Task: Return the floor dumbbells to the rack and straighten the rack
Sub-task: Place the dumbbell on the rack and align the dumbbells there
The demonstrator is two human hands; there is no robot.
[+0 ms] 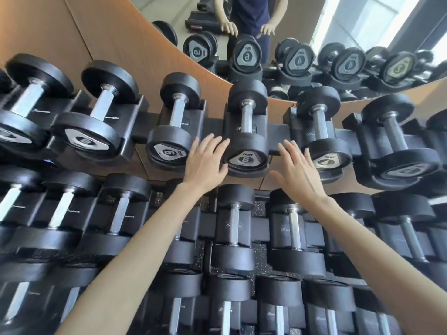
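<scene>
Head view only: dumbbell marked 6 (246, 131) sits in its cradle on top tier of rack (212, 126), roughly centre frame, near head facing camera, far head toward mirror (362, 32). Left hand (205, 163) flanks near head on its left side, fingers straight and slightly spread, thumb tucked by lower edge of head; contact looks likely, cannot tell for sure. Right hand (297, 170) flanks it on the right, fingers straight and fanned, just beside head, in gap toward dumbbell marked 4 (319, 131); not clearly touching. Neither hand grips anything. Second 6 dumbbell (174, 131) sits in next cradle left. Lower tiers full of more dumbbells; no loose floor dumbbell in view. Handling judgement: rigid, dense, moderately heavy for its size, not fragile; matte black heads probably grippy, so palms on both sides suit nudging or squaring it in cradle. For lifting, wrap fingers round steel handle (246, 117) mid-span so weight balances. Pinch risk: fingers between head and cradle wall.
</scene>
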